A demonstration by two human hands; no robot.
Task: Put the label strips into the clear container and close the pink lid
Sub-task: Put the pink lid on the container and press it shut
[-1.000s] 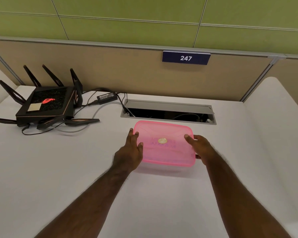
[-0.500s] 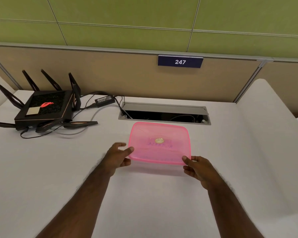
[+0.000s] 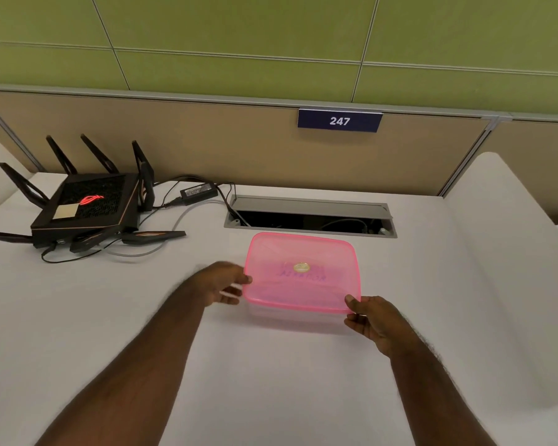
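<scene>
Head view, looking down on a white surface [image 3: 271, 381]: the clear container [image 3: 298, 320] sits in the middle, just in front of the cable hatch [image 3: 310, 214], with the pink lid [image 3: 302, 273] already lying over it. The left hand [image 3: 218, 283] is at the lid's left edge, fingertips touching the rim, fingers loosely curled rather than clamped. The right hand [image 3: 372, 320] pinches the near right corner, thumb on top of the lid. Something faint and purplish shows through the lid, likely the label strips, but I can't make them out.

To my eye the step in hand is sealing the lid. Doing it well would mean pressing down at each corner in turn, working round the rim while the other hand steadies the box so it doesn't slide on the smooth surface.

Readable writing: the blue plate [image 3: 340, 121] on the partition says "247". A gold sticker [image 3: 302, 268] sits mid-lid, its print too small to read. The black router [image 3: 84, 204] at left shows a glowing red logo.
</scene>
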